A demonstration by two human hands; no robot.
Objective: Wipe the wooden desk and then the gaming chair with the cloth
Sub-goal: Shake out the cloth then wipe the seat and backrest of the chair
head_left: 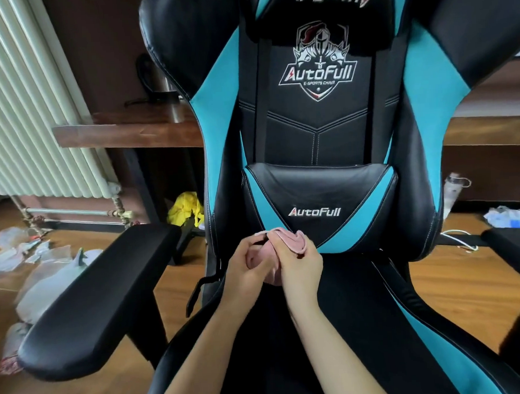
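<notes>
A black and teal gaming chair fills the view, facing me, with a lumbar cushion low on its backrest. Both my hands hold a bunched pink cloth just above the back of the seat, below the cushion. My left hand grips the cloth's lower folds. My right hand pinches its upper part. The wooden desk stands behind the chair, mostly hidden by the backrest.
The chair's left armrest juts toward me at the lower left; the right armrest is at the frame edge. A white radiator hangs at left. Plastic bags, a yellow bag and a bottle lie on the wooden floor.
</notes>
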